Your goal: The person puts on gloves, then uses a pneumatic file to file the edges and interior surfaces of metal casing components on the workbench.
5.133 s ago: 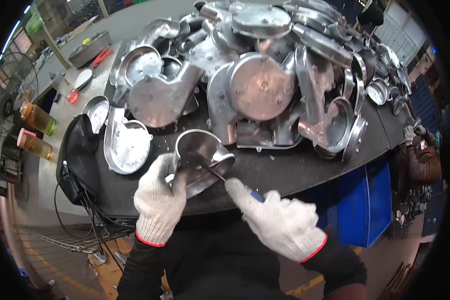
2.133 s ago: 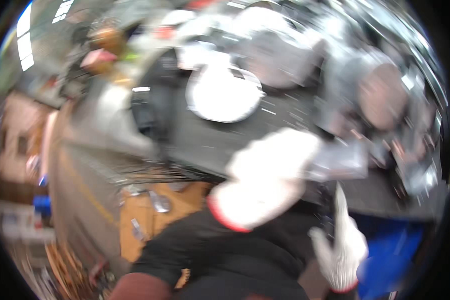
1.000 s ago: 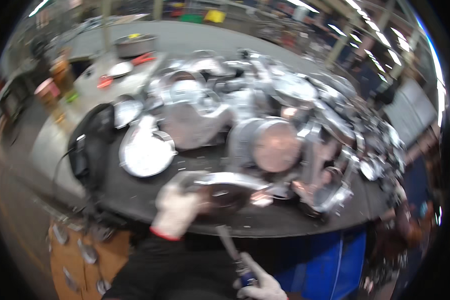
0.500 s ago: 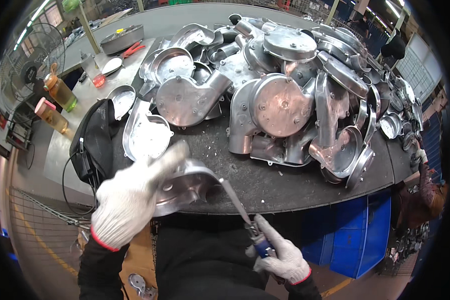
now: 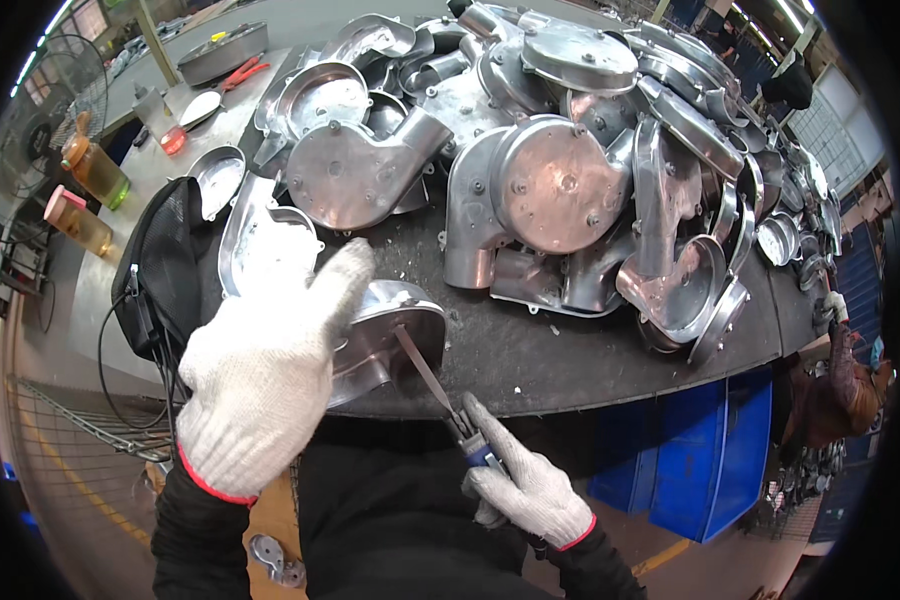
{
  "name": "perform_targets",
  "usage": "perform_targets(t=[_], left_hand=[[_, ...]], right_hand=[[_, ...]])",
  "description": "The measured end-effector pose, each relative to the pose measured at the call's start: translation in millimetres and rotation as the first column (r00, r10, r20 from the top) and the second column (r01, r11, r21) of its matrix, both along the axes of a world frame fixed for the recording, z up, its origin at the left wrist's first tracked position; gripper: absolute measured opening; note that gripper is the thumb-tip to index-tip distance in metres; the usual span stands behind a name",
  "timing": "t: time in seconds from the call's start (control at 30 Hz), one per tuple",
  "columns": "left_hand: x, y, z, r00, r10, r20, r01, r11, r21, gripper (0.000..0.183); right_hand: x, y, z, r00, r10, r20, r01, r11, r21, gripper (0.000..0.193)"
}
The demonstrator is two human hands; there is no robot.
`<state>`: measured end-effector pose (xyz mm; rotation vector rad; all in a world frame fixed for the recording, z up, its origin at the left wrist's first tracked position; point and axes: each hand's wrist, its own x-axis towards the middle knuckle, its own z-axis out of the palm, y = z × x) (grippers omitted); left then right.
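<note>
At the near table edge, my left hand (image 5: 260,375) in a white knitted glove grips a silver metal blower housing (image 5: 368,368), its hollow side facing me. Its fingers are partly hidden by the hand's own back. My right hand (image 5: 530,492), gloved the same way, is wrapped around a file tool (image 5: 427,378) with a blue body and a long, flat metal blade. The blade slants up to the left, its tip against the inside of the housing near the curved rim. Another open housing half (image 5: 270,245) lies just beyond my left hand.
A tall heap of metal housings (image 5: 560,185) covers the table's far side. On the left are a black mesh bag (image 5: 165,265), two bottles, red-handled pliers (image 5: 242,74) and a fan (image 5: 55,120). Blue bins (image 5: 710,460) stand below the right edge. A co-worker (image 5: 845,390) is at far right.
The file's tip has moved from the housing's outer right edge to its inside. My left hand has turned the housing slightly, and the whole view has shifted a little.
</note>
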<state>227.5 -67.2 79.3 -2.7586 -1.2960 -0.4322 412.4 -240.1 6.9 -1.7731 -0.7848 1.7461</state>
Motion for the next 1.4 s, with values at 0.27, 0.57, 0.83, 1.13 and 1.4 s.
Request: perform_targets(t=[0.27,0.57,0.83,1.13,1.4], left_hand=[[17,-9,2,0.997,-0.063,-0.052,0.066,0.996,0.055,0.055],[22,6,-18,0.974,-0.153,-0.166,0.192,0.948,0.252,0.051],[9,-18,-26,1.0,-0.016,0.012,0.014,0.982,0.189,0.049],[11,4,-23,0.982,-0.164,-0.091,0.181,0.953,0.244,0.045],[30,17,-21,0.931,-0.033,-0.364,0.158,0.934,0.32,0.041]], right_hand=[[2,16,41,0.721,0.13,0.681,-0.385,0.892,0.237,0.083],[6,6,50,-0.371,-0.163,0.914,-0.678,0.72,-0.146,0.037],[9,-1,12,0.913,-0.212,-0.349,0.217,0.976,-0.026,0.076],[9,-9,19,0.748,0.199,0.634,-0.389,0.904,0.176,0.076],[13,-16,44,-0.208,0.019,0.978,-0.605,0.783,-0.144,0.077]])
